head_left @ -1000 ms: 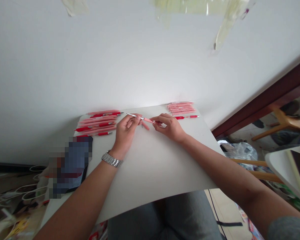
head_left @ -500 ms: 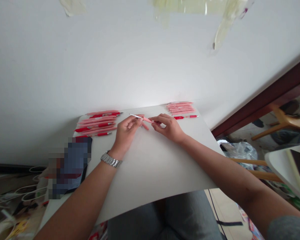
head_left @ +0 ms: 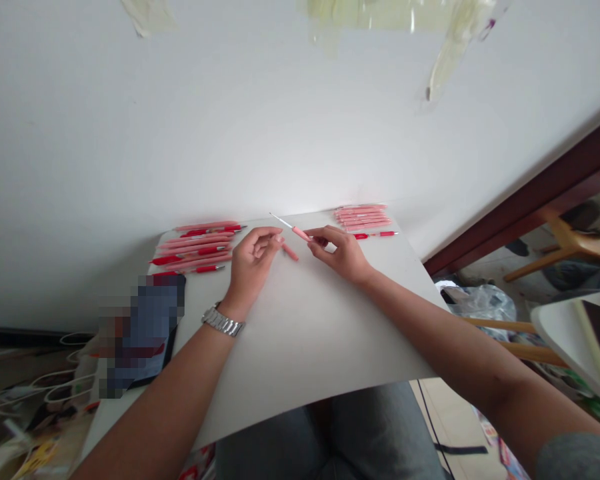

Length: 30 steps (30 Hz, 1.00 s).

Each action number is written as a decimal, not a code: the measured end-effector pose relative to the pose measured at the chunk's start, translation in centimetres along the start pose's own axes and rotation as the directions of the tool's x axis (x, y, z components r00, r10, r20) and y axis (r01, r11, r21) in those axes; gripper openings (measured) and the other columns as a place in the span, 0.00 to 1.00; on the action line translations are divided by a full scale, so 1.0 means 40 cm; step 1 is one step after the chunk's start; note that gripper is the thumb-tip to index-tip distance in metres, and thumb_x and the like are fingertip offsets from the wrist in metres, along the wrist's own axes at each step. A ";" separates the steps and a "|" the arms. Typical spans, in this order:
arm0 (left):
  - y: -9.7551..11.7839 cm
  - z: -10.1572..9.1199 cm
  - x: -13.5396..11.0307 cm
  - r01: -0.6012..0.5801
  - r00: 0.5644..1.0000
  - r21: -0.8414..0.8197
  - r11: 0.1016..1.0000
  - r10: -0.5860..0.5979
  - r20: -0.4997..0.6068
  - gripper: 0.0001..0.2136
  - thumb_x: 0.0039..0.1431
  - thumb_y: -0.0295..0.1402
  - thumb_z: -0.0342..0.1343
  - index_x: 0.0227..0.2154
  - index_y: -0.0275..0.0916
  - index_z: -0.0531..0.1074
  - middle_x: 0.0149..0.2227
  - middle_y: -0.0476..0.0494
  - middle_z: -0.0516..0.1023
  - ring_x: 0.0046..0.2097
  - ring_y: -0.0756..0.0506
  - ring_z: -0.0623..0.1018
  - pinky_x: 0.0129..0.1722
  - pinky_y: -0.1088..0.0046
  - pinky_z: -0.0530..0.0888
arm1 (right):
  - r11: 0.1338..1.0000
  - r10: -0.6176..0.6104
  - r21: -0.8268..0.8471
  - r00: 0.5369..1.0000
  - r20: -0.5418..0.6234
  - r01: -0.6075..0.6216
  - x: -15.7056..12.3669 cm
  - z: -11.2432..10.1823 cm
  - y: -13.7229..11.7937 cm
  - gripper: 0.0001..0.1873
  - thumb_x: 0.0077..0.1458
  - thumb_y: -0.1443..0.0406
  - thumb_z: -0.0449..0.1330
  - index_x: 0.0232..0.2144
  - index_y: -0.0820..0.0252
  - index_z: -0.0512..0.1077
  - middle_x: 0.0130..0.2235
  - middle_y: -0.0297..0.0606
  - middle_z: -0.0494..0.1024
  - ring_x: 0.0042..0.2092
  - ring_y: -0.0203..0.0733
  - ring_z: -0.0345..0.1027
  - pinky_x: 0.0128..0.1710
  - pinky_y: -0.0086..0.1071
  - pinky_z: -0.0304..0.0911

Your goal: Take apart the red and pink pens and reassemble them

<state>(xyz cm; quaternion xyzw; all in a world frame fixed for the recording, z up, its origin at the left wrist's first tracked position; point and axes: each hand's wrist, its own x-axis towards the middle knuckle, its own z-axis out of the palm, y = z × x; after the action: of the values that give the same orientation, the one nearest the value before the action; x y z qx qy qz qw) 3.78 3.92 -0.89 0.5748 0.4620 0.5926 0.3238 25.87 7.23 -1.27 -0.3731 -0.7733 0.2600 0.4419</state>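
My right hand [head_left: 344, 255] pinches a pink pen barrel [head_left: 301, 234] between thumb and fingertips, above the table. A thin white refill [head_left: 281, 220] with a fine tip sticks out of the barrel toward the upper left. My left hand [head_left: 254, 263], a metal watch on its wrist, is held just left of the refill, its fingers curled and thumb brought to the index finger. What lies in that pinch is too small to make out. A short pink pen piece [head_left: 291, 251] shows beside the left thumb tip; I cannot tell whether the thumb touches it.
Pink and red pens [head_left: 195, 248] lie in a row at the table's left back. More pink pens [head_left: 364, 217] are stacked at the right back, with a red pen [head_left: 376, 235] before them. A dark, blurred-out device [head_left: 153, 327] lies along the left edge. The wall rises behind the table [head_left: 300, 327].
My right hand has drawn slightly right, and the barrel with its refill has come away from my left fingers, the refill tip now pointing higher. My left hand has hardly moved.
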 end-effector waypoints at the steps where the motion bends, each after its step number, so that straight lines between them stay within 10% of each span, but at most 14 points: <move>1: -0.003 -0.006 0.003 -0.024 1.000 0.053 0.998 0.023 0.005 0.11 0.66 0.43 0.66 0.44 0.42 0.81 0.41 0.42 0.84 0.43 0.43 0.83 0.48 0.65 0.78 | 1.000 0.004 0.003 1.000 -0.003 -0.003 0.000 0.000 0.001 0.13 0.66 0.61 0.61 0.49 0.53 0.82 0.37 0.37 0.80 0.38 0.40 0.72 0.43 0.35 0.71; 13: -0.039 -0.042 0.006 -0.212 0.973 0.653 0.727 0.096 0.210 0.10 0.59 0.28 0.62 0.43 0.44 0.77 0.44 0.44 0.79 0.47 0.39 0.77 0.52 0.57 0.75 | 1.000 -0.019 0.007 1.000 -0.020 0.019 0.003 0.000 0.008 0.13 0.66 0.62 0.61 0.49 0.57 0.81 0.35 0.36 0.79 0.37 0.38 0.70 0.41 0.33 0.68; 30: -0.041 -0.037 0.004 -0.206 0.971 0.711 0.672 0.051 0.234 0.09 0.59 0.30 0.63 0.42 0.44 0.79 0.45 0.43 0.79 0.47 0.37 0.78 0.53 0.56 0.74 | 1.000 0.002 0.020 1.000 -0.022 -0.002 0.003 0.002 0.007 0.14 0.66 0.62 0.62 0.50 0.57 0.82 0.37 0.37 0.80 0.37 0.39 0.71 0.41 0.33 0.69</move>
<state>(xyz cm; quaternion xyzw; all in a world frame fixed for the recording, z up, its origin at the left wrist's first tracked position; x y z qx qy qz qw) 2.05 4.40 -2.21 0.7423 0.5842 0.3211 0.0683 25.85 7.47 -1.48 -0.3722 -0.7653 0.2640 0.4540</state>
